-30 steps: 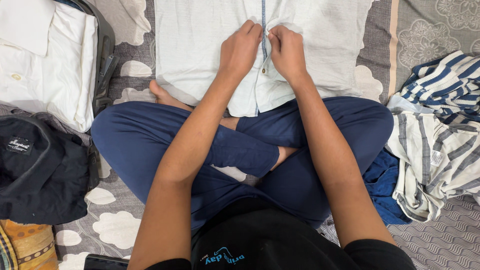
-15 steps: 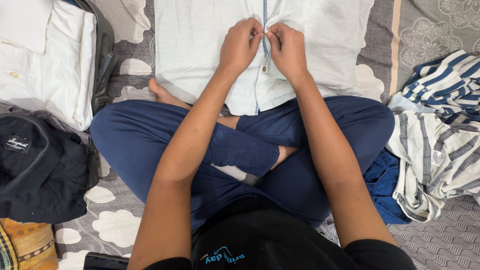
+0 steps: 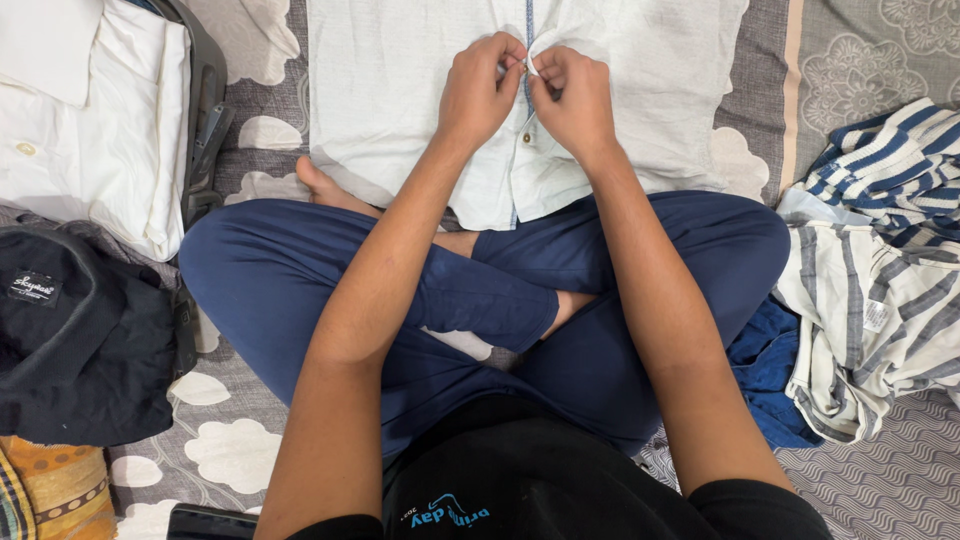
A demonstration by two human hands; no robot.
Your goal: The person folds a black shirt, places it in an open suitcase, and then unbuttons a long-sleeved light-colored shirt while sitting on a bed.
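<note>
Far left: a folded white shirt (image 3: 90,120) lies in an open bag (image 3: 208,130), with a black shirt (image 3: 85,340) heaped below it, both well apart from the hands.
Bed: a grey sheet (image 3: 240,450) with pale flower shapes; the person sits cross-legged on it in blue trousers (image 3: 480,300).
Work piece: a pale shirt (image 3: 400,90) lies flat in front of the knees, front side up, its hem draped over the legs and its blue-edged button strip running down the middle.
Left hand (image 3: 480,90): curled nearly closed, fingertips pinching the left edge of the button strip high on the shirt.
Right hand (image 3: 572,100): also curled tight, thumb and forefinger pinching the opposite edge, touching the left hand's fingertips.
Button: one small button (image 3: 527,139) shows just below the hands; whether it is fastened I cannot tell.
Step in hand: it looks like doing up a button at the pinched spot.
Next move calls for: I'd judge a fine push of the button through its hole, both edges held taut and lined up.
Far right: a striped shirt (image 3: 880,310) lies crumpled beside the knee, with blue cloth (image 3: 770,370) under it.
</note>
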